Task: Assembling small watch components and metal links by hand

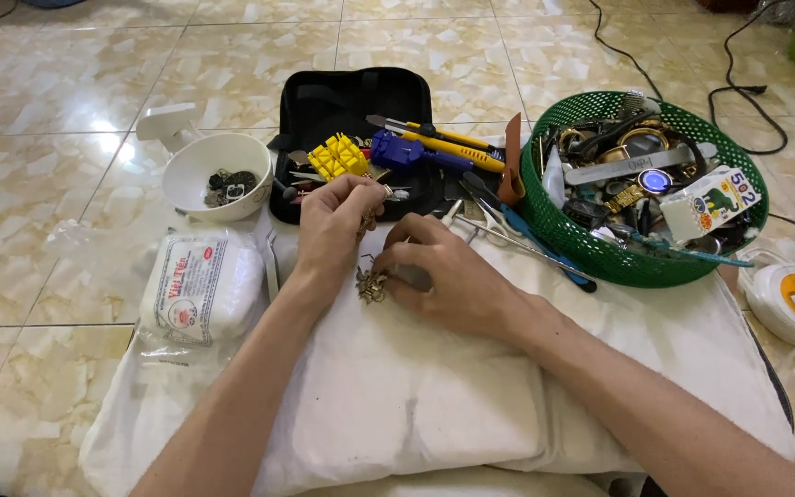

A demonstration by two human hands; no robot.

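While my left hand point(338, 216) pinches a small metal bit | right hand point(439, 271) closed on the links point(372, 285) mid-cushion point(397, 396) | sorting seems early; basket point(600, 262) at far-right corner full.

The floor point(66, 83) is shiny, smooth tile. A soft, matt white cloth point(397, 387) lies on it. At the cloth's far right corner sits a green plastic basket point(591, 248) with holes. The white bowl point(197, 166) looks smooth and glossy. The small gold chain bits point(372, 283) are shiny metal. The black pouch point(342, 101) is matt fabric.
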